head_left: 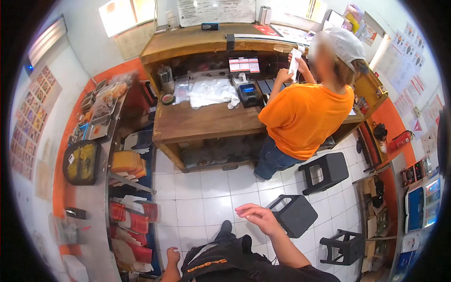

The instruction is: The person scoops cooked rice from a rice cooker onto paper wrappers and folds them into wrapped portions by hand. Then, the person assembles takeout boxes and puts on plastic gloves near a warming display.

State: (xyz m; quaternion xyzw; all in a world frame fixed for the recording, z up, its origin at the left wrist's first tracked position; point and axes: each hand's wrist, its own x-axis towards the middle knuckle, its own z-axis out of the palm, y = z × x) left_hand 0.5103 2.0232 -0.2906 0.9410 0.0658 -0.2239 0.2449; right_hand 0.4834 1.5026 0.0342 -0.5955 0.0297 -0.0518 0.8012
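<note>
Wooden counter (206, 123), far side: rigid, heavy, reads as a fixed support. Shelf unit (101, 207), left: same.

Black stool (300, 217), near centre-right, on the floor just beyond the right hand: looks like moulded plastic, so probably light and stiff, a bit slick, hard to break. Best hold is the seat rim, both sides; a leg would likely swing it.

White plastic bags (211, 91) on the counter: limp, slippery, near weightless; pinch a bunched fold.

Red packets (140, 224), left shelf, nearest the left hand: look thin and floppy, would crease; take flat by the edge.

Right hand (259, 219): empty, fingers extended, thumb apart from them. Left hand (173, 255): fingers look curled, can't tell if closed; no held item visible.
</note>
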